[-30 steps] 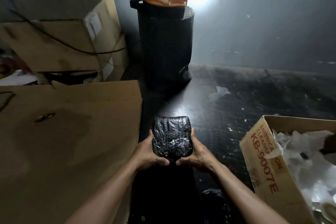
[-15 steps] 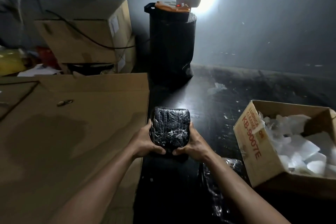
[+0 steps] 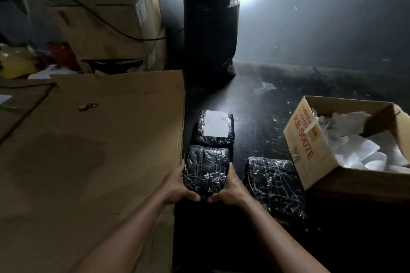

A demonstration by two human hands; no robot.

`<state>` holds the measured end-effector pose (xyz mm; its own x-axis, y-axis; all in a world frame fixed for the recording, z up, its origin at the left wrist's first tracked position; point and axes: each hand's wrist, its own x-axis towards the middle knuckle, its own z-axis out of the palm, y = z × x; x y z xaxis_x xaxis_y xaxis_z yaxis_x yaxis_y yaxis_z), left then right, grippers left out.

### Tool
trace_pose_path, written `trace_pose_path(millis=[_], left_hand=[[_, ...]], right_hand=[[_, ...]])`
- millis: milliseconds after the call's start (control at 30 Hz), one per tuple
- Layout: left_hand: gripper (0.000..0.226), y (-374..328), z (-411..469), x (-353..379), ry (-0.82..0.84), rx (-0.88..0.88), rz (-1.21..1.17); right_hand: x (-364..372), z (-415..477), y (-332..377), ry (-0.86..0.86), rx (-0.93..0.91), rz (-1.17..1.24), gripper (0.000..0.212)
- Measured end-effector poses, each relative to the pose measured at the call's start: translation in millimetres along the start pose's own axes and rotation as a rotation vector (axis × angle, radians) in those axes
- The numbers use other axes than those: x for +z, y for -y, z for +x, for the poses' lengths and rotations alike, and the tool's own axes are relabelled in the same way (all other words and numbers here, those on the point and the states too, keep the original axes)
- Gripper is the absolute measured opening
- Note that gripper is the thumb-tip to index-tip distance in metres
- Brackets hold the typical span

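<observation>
Clasping black parcel (image 3: 206, 169), glossy crinkled plastic wrap, left hand (image 3: 175, 186) and right hand (image 3: 231, 186) fingers (image 3: 195, 197) curled round it

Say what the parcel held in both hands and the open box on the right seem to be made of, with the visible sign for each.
Parcel: something dark wrapped in glossy plastic film, probably clear; its wrinkles catch bright white glints. Box: matte brown cardboard, likely corrugated; folded flaps and red print on its wall.
</observation>
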<state>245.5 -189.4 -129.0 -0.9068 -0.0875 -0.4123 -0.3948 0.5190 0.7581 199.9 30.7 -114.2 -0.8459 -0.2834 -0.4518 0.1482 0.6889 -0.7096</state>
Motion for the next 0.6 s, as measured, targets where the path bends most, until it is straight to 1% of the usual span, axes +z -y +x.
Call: trace_pose_path(millis=[100, 200, 267, 300, 333, 367, 400, 433, 467, 500, 533, 567, 600], left_hand=[[0.158, -2.4, -19.1, 11.4, -0.003, -0.024, -0.005], [0.147, -2.2, -29.2, 25.1, 0.006, -0.035, -0.026], [0.147, 0.5, -30.5, 29.9, 0.002, -0.03, -0.024], [0.148, 1.7, -30.7, 31.0, -0.002, -0.022, -0.013], [0.149, 2.7, -31.0, 31.0, -0.005, -0.018, -0.001], [0.149, 3.7, -31.0, 30.0, -0.005, -0.015, 0.012], [0.15, 4.1, -30.6, 28.5, 0.002, -0.024, 0.025], [0.149, 3.2, -30.3, 27.0, 0.001, -0.026, 0.035], [0.145, 2.7, -29.4, 24.5, -0.01, -0.029, 0.045], [0.139, -2.1, -30.4, 20.8, -0.035, -0.018, 0.062], [0.13, -7.7, -30.8, 16.2, -0.075, 0.001, 0.084], [0.122, -14.5, -30.5, 11.5, -0.115, 0.024, 0.108], [0.115, -22.7, -29.0, 6.6, -0.147, 0.044, 0.13]], right_hand=[[10.6, -0.8, -14.0, 0.014, 0.028, -0.004, 0.149], [20.0, -5.8, -29.3, 0.01, 0.05, -0.004, 0.146], [25.2, -4.2, -40.6, 0.023, 0.052, -0.02, 0.148], [27.3, 2.5, -50.5, 0.026, 0.059, -0.021, 0.152], [35.3, 24.0, -78.5, 0.04, 0.042, -0.01, 0.154], [45.8, 52.3, -118.3, 0.03, -0.021, -0.013, 0.15], [52.4, 74.0, -147.8, 0.002, -0.034, 0.014, 0.144], [53.9, 84.6, -156.7, 0.03, -0.053, 0.072, 0.139], [51.4, 78.5, -143.5, 0.094, -0.056, 0.052, 0.135], [41.4, 53.4, -107.6, 0.125, -0.026, 0.041, 0.131], [28.3, 25.0, -65.1, 0.103, 0.02, 0.026, 0.13], [18.6, 1.4, -29.3, 0.056, 0.037, -0.045, 0.131], [13.3, -5.6, -14.8, 0.036, 0.023, -0.118, 0.128]])
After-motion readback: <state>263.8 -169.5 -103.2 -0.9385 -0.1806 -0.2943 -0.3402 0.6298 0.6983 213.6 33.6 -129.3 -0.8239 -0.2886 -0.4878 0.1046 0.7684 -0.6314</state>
